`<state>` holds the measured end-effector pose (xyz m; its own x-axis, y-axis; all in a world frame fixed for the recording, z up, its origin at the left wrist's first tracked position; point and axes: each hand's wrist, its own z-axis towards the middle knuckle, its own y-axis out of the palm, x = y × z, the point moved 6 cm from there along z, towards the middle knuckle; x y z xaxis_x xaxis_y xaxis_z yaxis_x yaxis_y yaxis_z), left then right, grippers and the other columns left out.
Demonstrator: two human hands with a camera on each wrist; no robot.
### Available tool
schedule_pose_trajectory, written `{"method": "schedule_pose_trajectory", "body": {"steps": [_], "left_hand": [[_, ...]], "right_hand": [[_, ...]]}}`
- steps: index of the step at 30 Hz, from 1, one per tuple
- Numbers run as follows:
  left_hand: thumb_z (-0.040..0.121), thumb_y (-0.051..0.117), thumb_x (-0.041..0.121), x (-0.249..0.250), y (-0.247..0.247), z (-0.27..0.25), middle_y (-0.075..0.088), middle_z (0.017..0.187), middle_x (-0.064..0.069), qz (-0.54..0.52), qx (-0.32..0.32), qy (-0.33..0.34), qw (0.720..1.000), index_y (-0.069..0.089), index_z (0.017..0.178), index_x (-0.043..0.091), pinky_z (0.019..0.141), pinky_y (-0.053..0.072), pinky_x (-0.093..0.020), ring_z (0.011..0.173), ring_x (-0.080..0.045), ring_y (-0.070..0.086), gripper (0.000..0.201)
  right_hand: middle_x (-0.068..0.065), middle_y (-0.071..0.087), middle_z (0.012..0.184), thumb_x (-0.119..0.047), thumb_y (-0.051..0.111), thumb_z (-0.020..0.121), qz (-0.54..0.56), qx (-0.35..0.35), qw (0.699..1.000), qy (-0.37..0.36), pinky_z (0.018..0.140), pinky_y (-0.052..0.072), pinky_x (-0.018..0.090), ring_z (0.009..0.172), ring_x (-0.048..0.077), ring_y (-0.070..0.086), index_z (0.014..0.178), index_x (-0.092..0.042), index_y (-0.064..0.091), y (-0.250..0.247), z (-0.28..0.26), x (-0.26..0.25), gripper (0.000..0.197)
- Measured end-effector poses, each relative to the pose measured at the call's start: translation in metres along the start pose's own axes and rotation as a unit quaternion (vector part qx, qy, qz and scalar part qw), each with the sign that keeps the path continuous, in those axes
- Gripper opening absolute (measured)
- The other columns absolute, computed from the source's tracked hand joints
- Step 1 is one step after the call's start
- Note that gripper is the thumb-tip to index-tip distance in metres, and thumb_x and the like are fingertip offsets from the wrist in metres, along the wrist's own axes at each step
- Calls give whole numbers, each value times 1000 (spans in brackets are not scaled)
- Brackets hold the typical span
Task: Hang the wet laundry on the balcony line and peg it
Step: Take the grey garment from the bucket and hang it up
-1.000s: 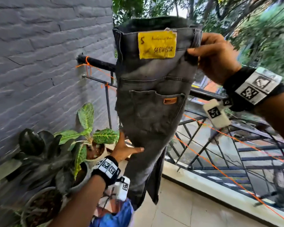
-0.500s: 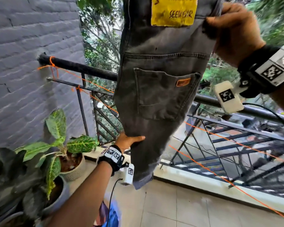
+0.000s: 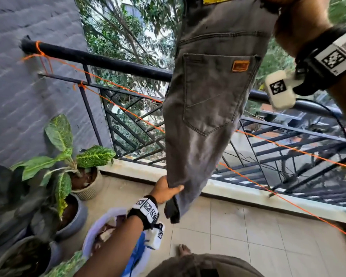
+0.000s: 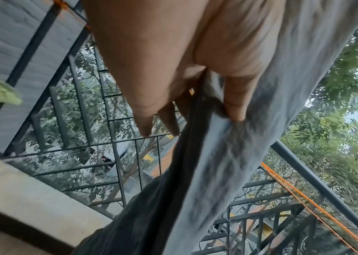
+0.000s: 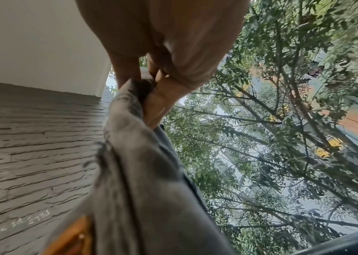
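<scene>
A pair of grey jeans [image 3: 208,108] with a yellow waist label and a back pocket hangs upright in the air, folded lengthwise. My right hand [image 3: 284,15] grips the waistband at the top edge of the head view; in the right wrist view its fingers [image 5: 158,96] pinch the bunched jeans [image 5: 134,172]. My left hand [image 3: 166,189] holds the lower leg edge near the hem, thumb [image 4: 234,103] on the front of the jeans [image 4: 206,172]. Orange lines [image 3: 288,145] run along the black railing [image 3: 108,61] behind the jeans.
Potted plants [image 3: 68,156] stand along the grey brick wall [image 3: 28,86] at left. A white laundry basket [image 3: 100,234] with blue cloth sits on the tiled floor by my left forearm. My bare toes [image 3: 183,249] show below. Trees fill the space beyond the railing.
Both hands have raised the jeans higher, so the waist label now leaves the top of the view. My left hand slid down the leg toward the hem.
</scene>
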<state>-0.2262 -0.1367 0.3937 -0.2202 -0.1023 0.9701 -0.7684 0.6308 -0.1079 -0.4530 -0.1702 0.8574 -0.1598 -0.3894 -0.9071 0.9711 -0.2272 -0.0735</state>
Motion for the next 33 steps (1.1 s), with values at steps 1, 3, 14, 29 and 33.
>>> {"method": "schedule_pose_trajectory", "body": {"steps": [1,3,14,29,33], "left_hand": [[84,76,2,-4,-2,-4,74,94,15,-10,13,-12,1000,70,100,14,83,48,-19,78,17,63,21],[85,76,8,-12,-16,-10,73,83,26,-18,51,-28,998,67,95,24,85,47,-21,81,14,64,20],[59,70,32,59,-178,-47,75,80,-12,186,310,-11,932,75,78,39,74,60,-46,82,-32,72,21],[71,73,18,339,-175,-87,78,86,-5,372,401,167,820,80,84,20,76,56,-31,87,-21,72,15],[69,72,23,406,-147,-82,78,87,-1,349,408,238,809,78,82,28,81,59,-35,87,-17,73,15]], "right_hand": [[-8,61,78,-20,83,61,5,9,1000,9,78,47,31,82,12,60,78,-21,62,-5,0,2,27],[-6,59,76,-24,88,50,21,32,999,27,76,47,30,77,12,57,78,-19,57,-18,0,6,42],[-20,64,57,7,67,81,-223,-13,970,95,56,58,23,55,-3,63,72,-27,62,-18,-73,63,36],[-2,72,103,-38,81,71,-296,-132,942,88,82,53,39,95,18,67,110,-22,64,100,-170,208,46],[-3,71,105,-54,73,67,-220,-97,965,101,85,54,39,98,18,66,109,-21,62,122,-152,219,55]]}}
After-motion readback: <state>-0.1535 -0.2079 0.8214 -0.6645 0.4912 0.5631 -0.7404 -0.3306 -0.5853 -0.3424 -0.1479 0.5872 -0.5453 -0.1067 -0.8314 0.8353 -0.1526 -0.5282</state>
